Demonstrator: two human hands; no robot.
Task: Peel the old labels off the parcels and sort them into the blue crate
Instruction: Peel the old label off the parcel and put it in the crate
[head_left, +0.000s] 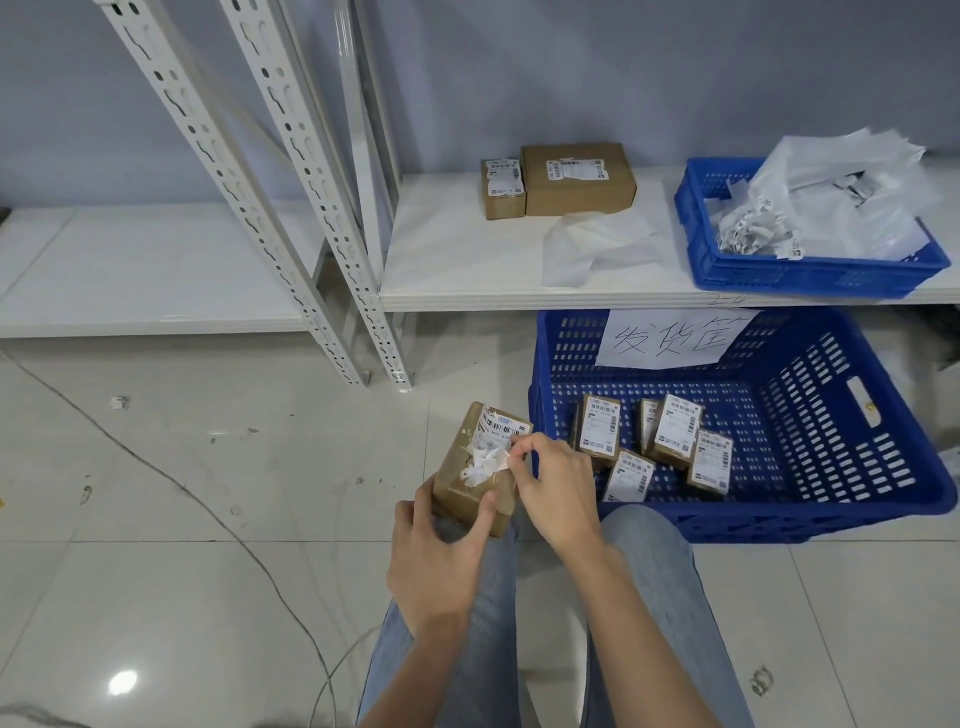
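Item: brown parcel (470, 475), held just left of the large blue crate (779, 514), over the knees. Left hand (441, 561) grips its lower end, thumb across the face. Right hand (558, 491) pinches the torn white label (488, 462). Advice: pull low and slow along the face, brace firmly, lest the paper shred further.

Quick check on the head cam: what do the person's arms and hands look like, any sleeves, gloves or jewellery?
Both forearms are bare to the bottom frame edge, with no sleeves in view. The left hand and right hand wear no gloves, and no rings, watch or wristband show. The only clothing visible is light blue jeans on the legs below.
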